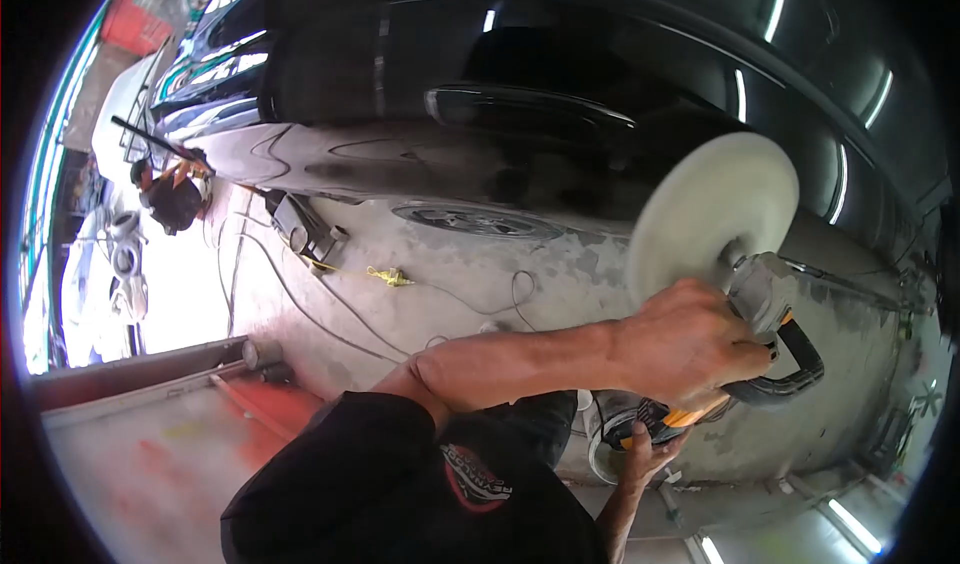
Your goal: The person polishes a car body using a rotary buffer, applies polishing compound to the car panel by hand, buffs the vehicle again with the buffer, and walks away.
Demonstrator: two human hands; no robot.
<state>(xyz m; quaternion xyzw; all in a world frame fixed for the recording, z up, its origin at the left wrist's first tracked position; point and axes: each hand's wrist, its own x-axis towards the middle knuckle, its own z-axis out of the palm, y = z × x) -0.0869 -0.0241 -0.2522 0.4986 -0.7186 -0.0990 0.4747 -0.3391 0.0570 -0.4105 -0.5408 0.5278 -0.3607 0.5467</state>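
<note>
A yellow and black polisher (765,292) is between my hands, with a large round white pad (735,189) on its metal head. My left hand (690,344) is closed around the front of the tool, just behind the pad. Its black loop handle (800,369) sticks out to the right of that hand. Lower down, my right hand (652,454) wraps the rear body, partly hidden by my left forearm. The pad stands tilted in front of the glossy dark car (330,64); whether it touches the panel I cannot tell.
A wheel (480,220) shows below the car body. Cables (320,309) and a yellow connector (390,277) lie on the concrete floor. Another person (172,196) crouches at the far left near the car. A red-stained board (190,454) is at lower left.
</note>
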